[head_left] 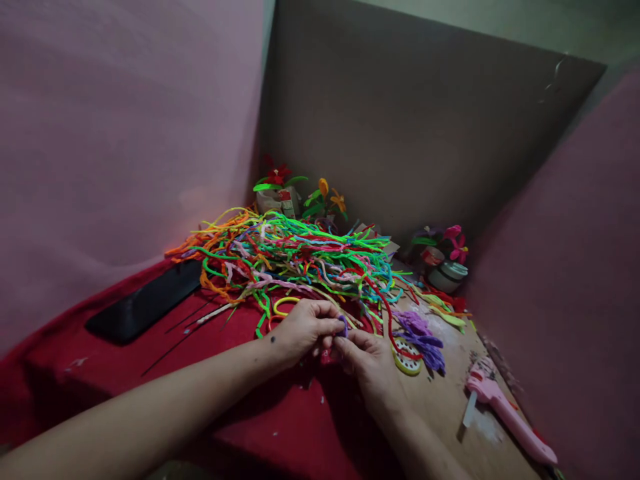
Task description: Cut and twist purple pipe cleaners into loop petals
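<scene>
My left hand [313,327] and my right hand [369,360] meet above the front of the red cloth. Between their fingertips is a small piece of purple pipe cleaner [343,326], bent into a curve; both hands pinch it. Just behind my left hand lie scissors with yellow and orange handles [285,307], their blades hidden. To the right of my right hand rests a bundle of purple pipe cleaner pieces [424,339]. Next to it is a yellow-rimmed round disc with holes [408,357], crossed by a red pipe cleaner [386,307].
A large heap of coloured pipe cleaners [310,257] spreads behind my hands. A black phone-like slab [147,303] lies left. A pink glue gun [505,407] rests on the brown board [435,413] at right. Potted pipe cleaner flowers [277,175] and a small jar [449,275] stand at the back.
</scene>
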The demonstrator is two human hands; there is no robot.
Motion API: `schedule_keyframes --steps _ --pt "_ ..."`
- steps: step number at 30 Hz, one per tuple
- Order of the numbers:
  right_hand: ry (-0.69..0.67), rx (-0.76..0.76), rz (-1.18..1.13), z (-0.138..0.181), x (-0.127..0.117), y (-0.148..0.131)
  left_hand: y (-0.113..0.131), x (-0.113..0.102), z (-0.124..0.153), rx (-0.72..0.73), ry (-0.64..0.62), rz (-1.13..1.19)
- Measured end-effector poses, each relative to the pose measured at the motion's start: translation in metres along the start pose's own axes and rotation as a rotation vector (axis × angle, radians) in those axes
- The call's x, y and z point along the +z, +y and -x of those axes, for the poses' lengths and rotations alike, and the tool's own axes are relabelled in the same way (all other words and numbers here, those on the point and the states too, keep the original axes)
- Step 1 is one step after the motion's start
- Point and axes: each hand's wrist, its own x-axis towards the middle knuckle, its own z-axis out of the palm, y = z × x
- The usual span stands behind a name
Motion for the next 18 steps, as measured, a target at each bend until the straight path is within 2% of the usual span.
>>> schedule_keyframes --steps 3,5,10,12,18 --pt "-0.041 0.051 -0.102 -0.002 -0.001 0.003 -0.007 -0.001 -0.004 -0.026 -0.020 0.156" --pt "-0.046 0.057 -0.121 -0.003 0.000 0.004 -0.008 -0.002 -0.005 -0.056 -0.032 0.177" --pt "-0.039 0.048 -0.063 -0.002 0.001 0.004 0.004 -0.006 -0.002 -0.094 -0.093 -0.025" --pt "-0.050 0.049 -0.058 -0.001 0.001 0.005 0.006 -0.005 -0.001 -0.087 -0.098 -0.034" --pt "-0.108 0.104 -0.145 -0.005 0.002 0.014 -0.002 0.004 -0.001 -0.038 0.074 0.079"
